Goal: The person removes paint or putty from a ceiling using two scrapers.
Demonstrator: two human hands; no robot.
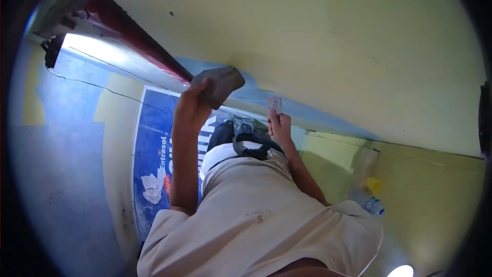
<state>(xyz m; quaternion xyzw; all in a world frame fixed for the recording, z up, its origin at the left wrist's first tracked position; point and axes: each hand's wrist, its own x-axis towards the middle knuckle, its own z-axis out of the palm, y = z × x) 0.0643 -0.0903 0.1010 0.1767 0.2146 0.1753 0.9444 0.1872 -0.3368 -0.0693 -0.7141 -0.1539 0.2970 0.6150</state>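
My left hand is raised beside the yellowish wall, its fingers and thumb closed round a grey-brown flat piece with angular edges. The piece overlaps the lower end of a dark red strip in this view. Lower and to the right, my right hand grips a small, pale, flat scraper-like piece, thumb along it and the broad end pointing up. That end overlaps a bluish patch on the wall. The handle part is hidden in my fist.
A blue poster sheet with white lettering lies to the left, with a crumpled pale scrap on it. A lit lamp with a trailing cable is at upper left. At right are a plastic bottle and a yellow object.
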